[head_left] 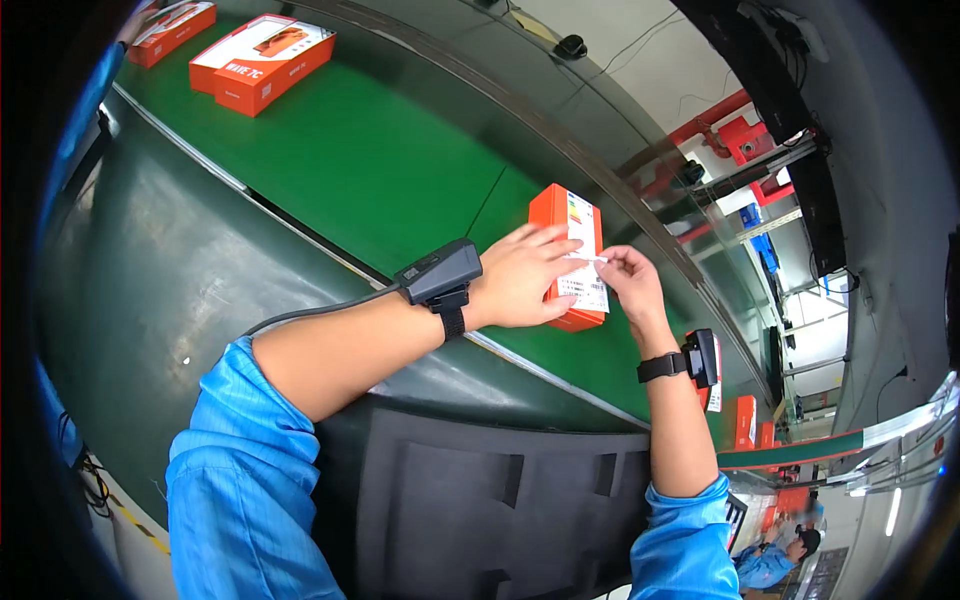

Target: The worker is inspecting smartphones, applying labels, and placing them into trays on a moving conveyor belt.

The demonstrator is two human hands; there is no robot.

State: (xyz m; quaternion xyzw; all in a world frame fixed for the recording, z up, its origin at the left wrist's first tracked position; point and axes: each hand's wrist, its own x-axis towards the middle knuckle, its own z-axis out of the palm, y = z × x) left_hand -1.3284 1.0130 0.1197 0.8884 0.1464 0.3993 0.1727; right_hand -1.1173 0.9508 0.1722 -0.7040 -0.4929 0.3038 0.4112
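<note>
An orange box (546,207) with a white printed label panel (590,288) on its upper face lies on the green conveyor belt (400,185). My left hand (525,275) rests flat across the box, its fingers spread over the panel and the near side. At the box's right edge, the thumb and forefinger of my right hand (632,285) are pinched together on a small white sticker (601,260). Whether the sticker touches the box is too small to tell. Both wrists carry black strapped devices; a cable runs back from the left one.
Several orange-and-white boxes (262,62) stand on the belt at the far left, where another person's hand (135,25) touches one. More orange boxes (740,422) sit to the right. A black molded tray (500,510) lies nearest me. A metal rail (560,140) borders the belt's far side.
</note>
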